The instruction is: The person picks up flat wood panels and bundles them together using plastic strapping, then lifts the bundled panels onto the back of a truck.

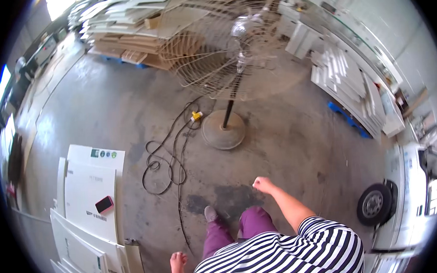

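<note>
Both hands were empty: the right hand [263, 185] swung loosely curled over the concrete floor [296, 138], the left hand [177, 261] hung open beside the white panels [87, 191]. Nothing was picked up yet; the standing fan [225, 68] stood ahead, well apart from the hands, untouched.

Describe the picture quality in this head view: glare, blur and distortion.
Head view: strong fisheye bending, with black corners around a round image; blown-out glare at the top left opening and a blue-white strip at the left rim; the standing fan head is smeared by motion blur; both hands, right hand and left hand, look reasonably sharp.
</note>
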### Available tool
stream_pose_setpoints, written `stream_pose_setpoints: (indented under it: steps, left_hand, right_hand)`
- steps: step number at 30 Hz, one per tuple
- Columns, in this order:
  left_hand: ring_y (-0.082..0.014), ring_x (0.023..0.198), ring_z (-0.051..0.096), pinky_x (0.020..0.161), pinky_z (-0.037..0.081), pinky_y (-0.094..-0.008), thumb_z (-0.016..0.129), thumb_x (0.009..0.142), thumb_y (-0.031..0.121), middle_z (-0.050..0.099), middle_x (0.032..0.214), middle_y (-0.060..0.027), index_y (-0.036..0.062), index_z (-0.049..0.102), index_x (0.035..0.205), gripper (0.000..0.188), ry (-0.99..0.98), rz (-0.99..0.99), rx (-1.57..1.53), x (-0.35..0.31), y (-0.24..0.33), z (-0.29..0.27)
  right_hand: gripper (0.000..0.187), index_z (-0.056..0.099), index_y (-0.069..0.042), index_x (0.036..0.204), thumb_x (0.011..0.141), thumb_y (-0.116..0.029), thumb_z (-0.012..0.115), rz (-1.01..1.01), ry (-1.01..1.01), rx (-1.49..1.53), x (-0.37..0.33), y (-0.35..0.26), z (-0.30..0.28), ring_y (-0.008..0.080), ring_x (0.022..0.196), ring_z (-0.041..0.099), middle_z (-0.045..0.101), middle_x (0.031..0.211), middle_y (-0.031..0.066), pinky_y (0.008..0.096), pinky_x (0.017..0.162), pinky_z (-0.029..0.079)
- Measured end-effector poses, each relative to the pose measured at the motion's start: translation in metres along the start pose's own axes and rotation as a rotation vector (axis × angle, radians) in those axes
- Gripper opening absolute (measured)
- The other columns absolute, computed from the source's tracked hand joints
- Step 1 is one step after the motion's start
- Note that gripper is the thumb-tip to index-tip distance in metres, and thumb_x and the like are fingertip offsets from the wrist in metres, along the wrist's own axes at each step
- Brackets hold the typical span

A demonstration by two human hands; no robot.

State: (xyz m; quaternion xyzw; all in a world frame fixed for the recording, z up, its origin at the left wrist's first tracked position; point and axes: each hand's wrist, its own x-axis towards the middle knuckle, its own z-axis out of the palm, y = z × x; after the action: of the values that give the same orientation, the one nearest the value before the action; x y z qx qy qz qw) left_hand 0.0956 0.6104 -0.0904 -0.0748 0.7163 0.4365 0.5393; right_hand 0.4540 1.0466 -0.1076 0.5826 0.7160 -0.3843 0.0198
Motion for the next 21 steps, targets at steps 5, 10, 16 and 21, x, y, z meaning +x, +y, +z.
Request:
stream_pose_setpoints:
  steps: [5,10,16,21]
  left_hand:
    - [-0.0116,0.067,0.057,0.055,0.044,-0.0219,0.047,0.094,0.021,0.062,0.084,-0.0091,0.0008,0.054,0.103,0.023,0.016,0.032,-0.263,-0.014,0.039,0.082]
    - [-0.0233,0.078,0.059,0.072,0.048,-0.0318,0.050,0.093,0.021,0.062,0.092,-0.0089,0.0084,0.057,0.108,0.021,0.211,-0.196,-0.349,-0.047,-0.009,0.164]
    - [-0.0159,0.072,0.058,0.063,0.047,-0.0283,0.052,0.093,0.022,0.062,0.085,-0.0062,0.0069,0.057,0.106,0.020,0.296,-0.028,0.228,-0.089,-0.116,0.278]
    - [-0.0147,0.071,0.058,0.061,0.047,-0.0275,0.052,0.092,0.022,0.062,0.084,-0.0058,0.0067,0.056,0.105,0.020,0.260,-0.116,0.168,-0.084,-0.103,0.331]
  right_hand:
    - [0.022,0.064,-0.005,0.084,0.078,-0.026,0.066,-0.109,0.170,0.070,0.204,-0.022,-0.064,0.0179,0.074,0.062,0.066,0.078,0.0087,0.0335,0.070,0.049]
    - [0.045,0.054,-0.006,0.114,0.077,-0.024,0.072,-0.063,0.261,0.223,0.394,-0.043,-0.105,0.0182,0.098,0.057,0.062,0.106,0.0097,0.0323,0.084,0.046]
    - [0.052,0.050,-0.004,0.120,0.075,-0.015,0.073,-0.337,0.179,0.733,0.516,-0.062,-0.123,0.0190,0.113,0.051,0.057,0.117,0.0076,0.0311,0.094,0.041]
    - [0.014,0.060,-0.009,0.077,0.070,-0.007,0.071,-0.370,0.255,0.868,0.540,-0.096,-0.117,0.0126,0.074,0.055,0.058,0.075,-0.0006,0.0277,0.072,0.043]
